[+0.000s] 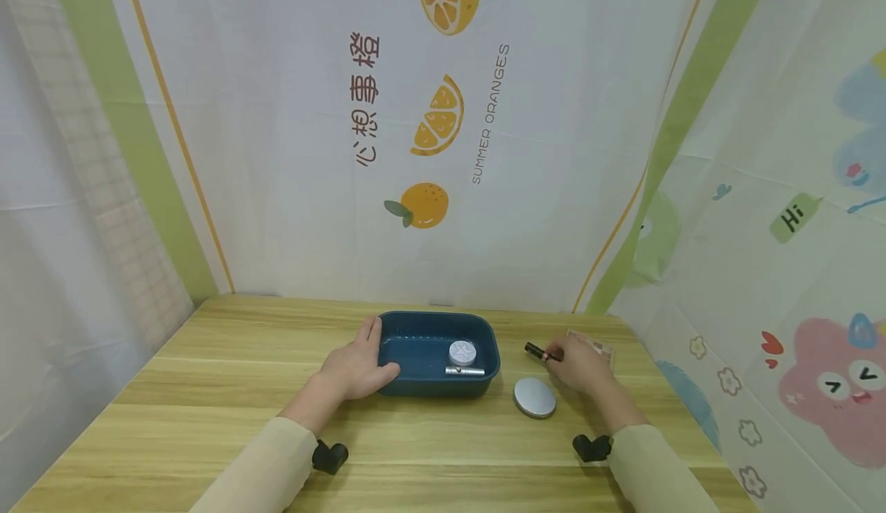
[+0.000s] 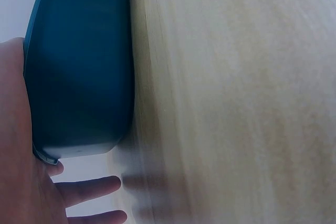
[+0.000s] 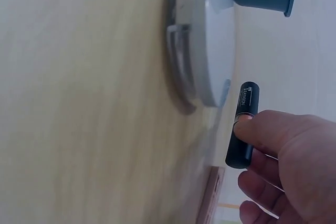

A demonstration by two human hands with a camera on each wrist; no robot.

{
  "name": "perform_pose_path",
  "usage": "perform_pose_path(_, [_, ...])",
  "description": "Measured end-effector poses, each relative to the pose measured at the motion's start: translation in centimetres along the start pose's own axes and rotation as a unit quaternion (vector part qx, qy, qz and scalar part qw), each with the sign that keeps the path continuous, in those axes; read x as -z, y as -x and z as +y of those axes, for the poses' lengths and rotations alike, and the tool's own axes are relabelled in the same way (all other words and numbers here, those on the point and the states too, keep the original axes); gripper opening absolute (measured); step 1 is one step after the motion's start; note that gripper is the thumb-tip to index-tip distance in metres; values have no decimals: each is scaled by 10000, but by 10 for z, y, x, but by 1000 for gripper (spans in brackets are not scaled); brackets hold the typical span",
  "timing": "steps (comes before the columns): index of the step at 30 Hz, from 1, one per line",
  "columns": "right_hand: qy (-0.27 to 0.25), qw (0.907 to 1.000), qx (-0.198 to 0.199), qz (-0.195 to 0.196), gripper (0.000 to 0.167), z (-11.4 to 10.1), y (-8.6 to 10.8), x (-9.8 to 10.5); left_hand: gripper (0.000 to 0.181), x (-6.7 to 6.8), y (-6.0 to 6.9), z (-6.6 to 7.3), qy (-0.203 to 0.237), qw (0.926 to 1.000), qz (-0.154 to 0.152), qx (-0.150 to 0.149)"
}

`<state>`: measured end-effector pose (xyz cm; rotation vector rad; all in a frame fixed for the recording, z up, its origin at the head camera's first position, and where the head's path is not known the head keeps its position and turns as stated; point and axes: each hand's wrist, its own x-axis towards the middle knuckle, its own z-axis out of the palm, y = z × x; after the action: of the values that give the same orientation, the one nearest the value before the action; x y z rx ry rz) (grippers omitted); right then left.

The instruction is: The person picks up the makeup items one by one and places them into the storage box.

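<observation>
My left hand point(image 1: 354, 367) rests against the left end of a dark blue rectangular basin point(image 1: 408, 388), fingers mostly straight and the thumb at its front rim. The basin's outer wall point(image 2: 79, 66) fills the upper left of the left wrist view. Inside the basin lie a round white patterned case point(image 1: 462, 353) and a slim silver tube point(image 1: 464, 371). My right hand point(image 1: 580, 363) pinches a black lipstick tube point(image 3: 243, 124) with a coppery band between thumb and fingers, to the right of the basin. Close by, a round silver compact point(image 1: 534, 398) lies on the table.
Partly behind the right hand is a flat pinkish-brown palette point(image 1: 601, 350), its edge point(image 3: 211, 195) also visible in the right wrist view. The wood-grain table point(image 1: 443, 451) meets a hanging printed curtain point(image 1: 311, 251) at the back, and another curtain point(image 1: 706, 282) hangs on the right.
</observation>
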<state>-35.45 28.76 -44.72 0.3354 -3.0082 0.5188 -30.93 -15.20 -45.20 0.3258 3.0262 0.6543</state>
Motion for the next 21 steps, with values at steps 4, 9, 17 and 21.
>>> perform_pose_path(4, [-14,9999,-78,-66,21,-6,-2,3,105,0,0,0,9,10000,-5,8])
perform_pose_path(9, [-72,9997,-192,-106,23,-15,-5,6,105,0,0,0,-6,10000,-11,7])
perform_pose_path(17, [14,9999,-117,-90,26,-27,-12,9,105,0,0,0,-33,10000,-23,25])
perform_pose_path(21, [82,9999,-64,3,27,-33,-14,9,105,0,0,1,-9,10000,-59,59])
